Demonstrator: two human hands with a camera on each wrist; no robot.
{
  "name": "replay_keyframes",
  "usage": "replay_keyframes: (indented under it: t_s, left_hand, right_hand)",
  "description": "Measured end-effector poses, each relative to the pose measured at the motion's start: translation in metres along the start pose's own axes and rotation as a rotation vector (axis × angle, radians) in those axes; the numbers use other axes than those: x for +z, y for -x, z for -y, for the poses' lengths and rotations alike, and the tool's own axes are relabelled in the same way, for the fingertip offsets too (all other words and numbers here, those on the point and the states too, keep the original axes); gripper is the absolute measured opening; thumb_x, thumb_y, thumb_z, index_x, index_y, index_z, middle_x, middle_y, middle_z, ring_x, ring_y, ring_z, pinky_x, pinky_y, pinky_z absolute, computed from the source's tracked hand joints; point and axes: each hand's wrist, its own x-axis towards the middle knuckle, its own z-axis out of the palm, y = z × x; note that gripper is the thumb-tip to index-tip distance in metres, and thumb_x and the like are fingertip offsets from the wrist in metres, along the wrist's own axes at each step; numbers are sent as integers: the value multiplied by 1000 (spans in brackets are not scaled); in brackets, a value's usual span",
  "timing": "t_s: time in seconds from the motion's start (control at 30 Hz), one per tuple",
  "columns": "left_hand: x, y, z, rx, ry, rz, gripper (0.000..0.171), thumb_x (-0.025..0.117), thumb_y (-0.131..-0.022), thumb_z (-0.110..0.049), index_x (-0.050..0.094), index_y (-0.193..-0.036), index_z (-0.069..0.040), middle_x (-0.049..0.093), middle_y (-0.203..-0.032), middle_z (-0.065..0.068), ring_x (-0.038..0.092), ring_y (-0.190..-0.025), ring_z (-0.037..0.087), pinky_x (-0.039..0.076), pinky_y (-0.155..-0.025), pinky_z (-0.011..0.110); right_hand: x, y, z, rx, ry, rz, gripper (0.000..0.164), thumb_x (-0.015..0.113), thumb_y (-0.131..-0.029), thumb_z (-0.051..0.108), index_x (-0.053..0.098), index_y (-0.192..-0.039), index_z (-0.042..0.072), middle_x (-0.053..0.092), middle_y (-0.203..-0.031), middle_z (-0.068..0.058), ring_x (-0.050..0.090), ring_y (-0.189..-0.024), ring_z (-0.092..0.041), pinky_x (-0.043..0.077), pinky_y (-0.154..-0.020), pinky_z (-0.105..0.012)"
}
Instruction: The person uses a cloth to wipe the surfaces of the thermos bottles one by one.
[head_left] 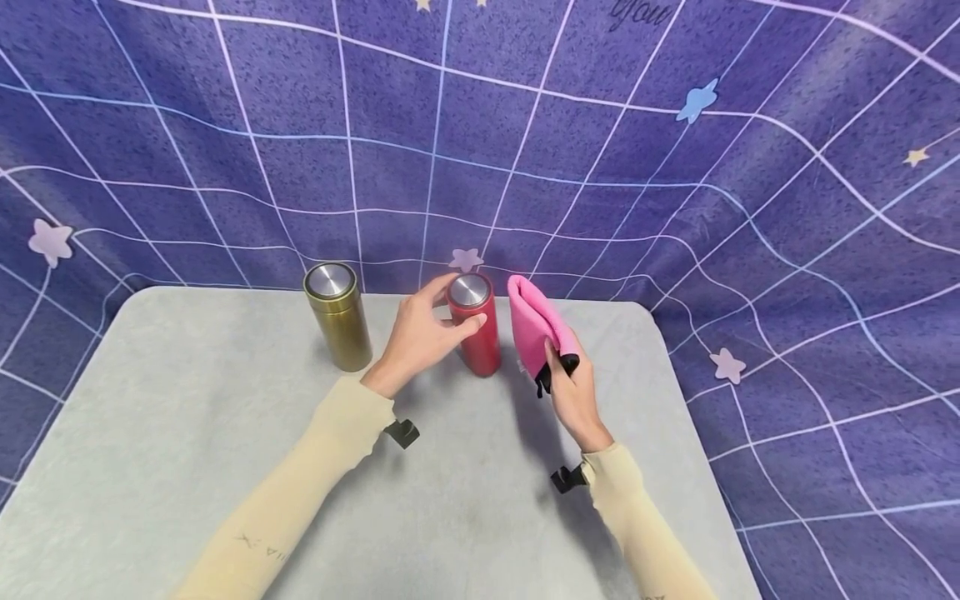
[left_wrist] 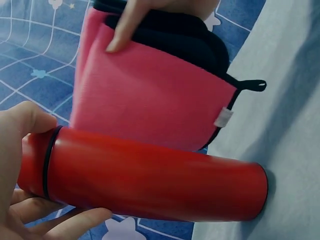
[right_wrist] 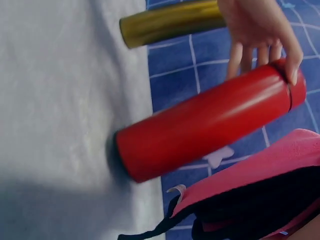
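A red thermos bottle with a steel-topped lid stands upright on the table. My left hand grips it near the lid, thumb on the near side and fingers round the back, as the left wrist view also shows. Just right of the bottle, my right hand holds a pink fabric pouch up off the table, pinching its black-edged end. That pouch has a dark lining, a small white tag and a black loop at one corner. In the left wrist view the bottle overlaps the pouch's lower edge.
A gold-green thermos bottle stands upright to the left of my left hand. Behind the pale grey table hangs a purple-blue cloth with grid lines and stars, which also runs down the right side.
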Motion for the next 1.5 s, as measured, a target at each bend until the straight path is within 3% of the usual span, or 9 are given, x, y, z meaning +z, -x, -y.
replay_keyframes:
  t_s: [0.2,0.4,0.57,0.7,0.83,0.93,1.17,1.5]
  left_hand:
    - [1,1,-1,-6,19,3,70,91,-86,-23,62,-147,-8,75,-130,11,73,-117,30,66,-86,37]
    - [1,3,0,17,36,-10,66,90,-87,-21,63,-146,-8,75,-129,11,73,-115,32,66,-85,38]
    - [1,3,-1,24,45,-5,68,90,-86,-20,63,-146,-8,75,-131,12,73,-116,32,67,-84,38]
    - [2,2,-2,32,63,-1,69,90,-85,-19,62,-147,-7,74,-132,13,73,-117,31,66,-84,37]
    - [4,1,-3,51,69,3,68,90,-86,-19,62,-147,-7,75,-131,12,73,-117,30,66,-85,37]
    - [3,3,-4,50,66,-7,66,90,-87,-20,63,-146,-8,76,-129,12,74,-115,30,67,-84,38]
    - [2,6,-6,52,89,-16,66,90,-85,-18,64,-144,-5,76,-127,14,74,-115,31,66,-84,38]
    - [-1,7,-4,46,108,-11,65,91,-85,-16,64,-144,-5,77,-126,12,74,-115,29,66,-82,34]
  right_hand:
    - [9,-1,14,-66,-18,38,45,59,-111,17,57,-156,17,62,-150,-4,56,-139,-19,42,-120,-30]
    - [18,-6,23,-202,-12,169,55,56,-109,13,49,-163,25,52,-163,2,47,-150,-21,35,-126,-38]
    - [22,-9,21,-315,113,195,67,54,-100,2,46,-164,19,49,-165,1,47,-151,-24,36,-125,-40]
    - [25,-12,18,-424,140,187,69,56,-91,-8,54,-158,9,51,-164,-7,48,-149,-32,34,-125,-42]
    - [27,-14,16,-512,119,150,62,60,-91,-12,58,-152,2,54,-160,-15,47,-149,-40,32,-127,-46]
    - [28,-13,16,-540,123,124,62,59,-91,-14,60,-151,1,56,-158,-17,48,-149,-41,32,-128,-48]
    - [31,-9,10,-533,222,85,80,44,-80,-13,55,-157,8,56,-159,-11,50,-149,-35,35,-127,-48]
    - [32,-8,4,-558,201,74,70,46,-86,-11,58,-153,5,58,-157,-13,51,-148,-37,33,-129,-46]
